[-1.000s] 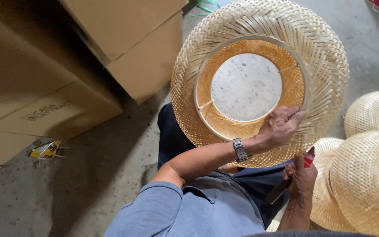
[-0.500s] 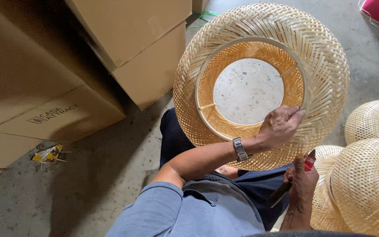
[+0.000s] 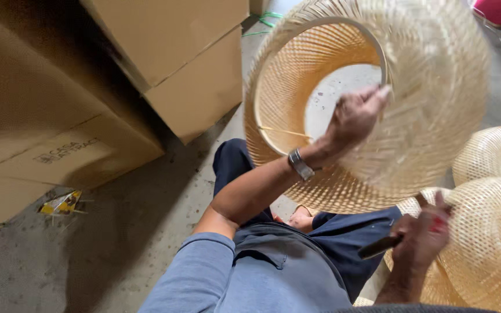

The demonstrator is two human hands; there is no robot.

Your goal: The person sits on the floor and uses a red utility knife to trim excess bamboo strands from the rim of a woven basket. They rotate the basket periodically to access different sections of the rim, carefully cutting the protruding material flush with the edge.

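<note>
The left hand [image 3: 352, 119], wristwatch [image 3: 301, 164] at its wrist, has its fingers closed on the rim of a woven bamboo lampshade [image 3: 372, 98] — tilted, blurred, filling the upper right of the frame. At lower right the right hand [image 3: 421, 237] is curled around a dark-handled tool [image 3: 381, 246] with red at its top. More woven shades [image 3: 488, 232] lie stacked at the right edge — cardboard boxes [image 3: 88, 87] fill the upper left.

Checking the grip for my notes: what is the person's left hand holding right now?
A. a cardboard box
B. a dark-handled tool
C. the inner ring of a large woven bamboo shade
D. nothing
C: the left hand grips the inner ring of the woven bamboo shade, lifted over the lap.
</note>
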